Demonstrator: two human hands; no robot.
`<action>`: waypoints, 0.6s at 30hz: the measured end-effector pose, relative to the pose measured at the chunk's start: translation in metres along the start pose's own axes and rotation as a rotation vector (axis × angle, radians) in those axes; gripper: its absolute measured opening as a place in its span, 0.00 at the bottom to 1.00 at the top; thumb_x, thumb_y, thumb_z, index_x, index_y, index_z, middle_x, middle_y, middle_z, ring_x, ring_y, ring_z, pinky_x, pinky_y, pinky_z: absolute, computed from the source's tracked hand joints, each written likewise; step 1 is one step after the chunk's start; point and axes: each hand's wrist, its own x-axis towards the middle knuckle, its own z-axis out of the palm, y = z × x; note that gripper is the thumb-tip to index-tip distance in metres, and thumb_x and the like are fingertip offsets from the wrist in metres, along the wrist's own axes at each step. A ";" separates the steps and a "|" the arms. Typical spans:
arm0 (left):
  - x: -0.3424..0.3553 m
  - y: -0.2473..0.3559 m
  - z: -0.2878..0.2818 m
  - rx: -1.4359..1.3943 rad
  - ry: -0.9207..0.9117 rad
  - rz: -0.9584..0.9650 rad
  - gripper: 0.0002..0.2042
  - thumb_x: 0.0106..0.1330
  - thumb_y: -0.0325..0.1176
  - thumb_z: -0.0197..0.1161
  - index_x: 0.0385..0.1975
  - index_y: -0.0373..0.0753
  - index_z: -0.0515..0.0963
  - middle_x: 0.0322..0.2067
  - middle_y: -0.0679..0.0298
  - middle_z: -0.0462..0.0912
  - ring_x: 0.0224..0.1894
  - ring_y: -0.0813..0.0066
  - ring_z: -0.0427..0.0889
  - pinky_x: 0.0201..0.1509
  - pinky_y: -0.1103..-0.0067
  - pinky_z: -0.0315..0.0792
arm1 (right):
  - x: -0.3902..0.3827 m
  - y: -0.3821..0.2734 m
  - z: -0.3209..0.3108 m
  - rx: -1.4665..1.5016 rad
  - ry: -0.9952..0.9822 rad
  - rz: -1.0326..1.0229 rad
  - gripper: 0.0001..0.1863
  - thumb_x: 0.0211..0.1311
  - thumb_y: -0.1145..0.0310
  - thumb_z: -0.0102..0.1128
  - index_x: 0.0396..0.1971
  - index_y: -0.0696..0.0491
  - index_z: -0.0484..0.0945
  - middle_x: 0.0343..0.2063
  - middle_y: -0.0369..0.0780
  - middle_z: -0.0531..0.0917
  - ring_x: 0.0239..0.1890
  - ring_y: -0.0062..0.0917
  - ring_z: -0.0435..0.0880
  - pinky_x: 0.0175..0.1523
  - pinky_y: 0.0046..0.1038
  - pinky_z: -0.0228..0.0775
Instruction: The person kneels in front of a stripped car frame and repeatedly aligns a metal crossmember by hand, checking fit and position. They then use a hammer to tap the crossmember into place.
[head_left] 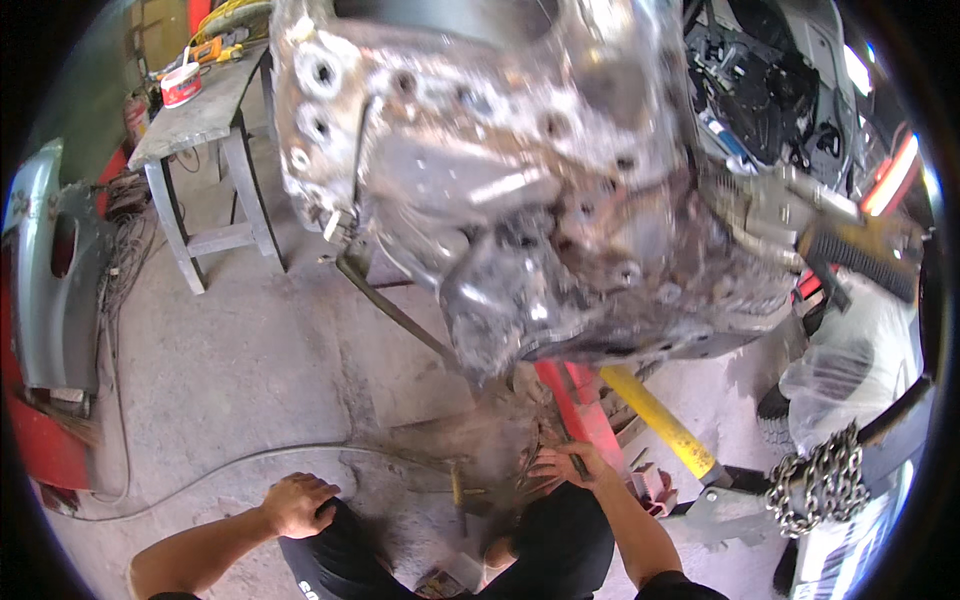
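Note:
My left hand (300, 505) rests on my left knee, fingers draped over it and holding nothing. Over my right knee is my right hand (572, 466), its fingers pointing left. A slim dark bar-like tool (579, 464) lies across that hand, seemingly held by the thumb; its exact kind is unclear. In front of me hangs a large bare-metal car body section (530, 200) with bolt holes, rust and crumpled lower metal. Between my knees, a hammer (458, 487) with a yellowish handle appears to stand or lie on the floor.
A red stand leg (583, 405) and a yellow bar (660, 420) run below the body section. A chain (822, 480) wraps a dark post at right. A hose (250, 458) crosses the floor. At left are a workbench (200, 125) and a grey car panel (60, 290).

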 end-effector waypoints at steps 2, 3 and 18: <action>-0.002 0.002 -0.006 -0.036 -0.040 -0.005 0.17 0.62 0.42 0.65 0.47 0.40 0.83 0.39 0.55 0.88 0.45 0.52 0.86 0.55 0.60 0.78 | 0.007 -0.005 -0.005 0.179 -0.082 0.147 0.28 0.67 0.60 0.59 0.60 0.65 0.74 0.58 0.52 0.81 0.61 0.49 0.80 0.69 0.46 0.69; -0.004 0.002 -0.009 -0.046 -0.047 -0.005 0.17 0.62 0.43 0.64 0.45 0.41 0.84 0.39 0.54 0.88 0.46 0.52 0.86 0.57 0.59 0.75 | 0.002 -0.014 0.026 0.185 -0.017 0.139 0.22 0.66 0.62 0.61 0.53 0.61 0.79 0.49 0.49 0.85 0.56 0.47 0.83 0.66 0.44 0.72; -0.072 0.140 -0.056 0.008 -0.405 -0.474 0.20 0.69 0.43 0.58 0.54 0.38 0.81 0.52 0.54 0.86 0.57 0.52 0.83 0.62 0.55 0.75 | -0.305 -0.070 0.325 -0.653 0.346 0.166 0.17 0.61 0.58 0.66 0.41 0.56 0.82 0.31 0.37 0.84 0.31 0.26 0.83 0.40 0.31 0.77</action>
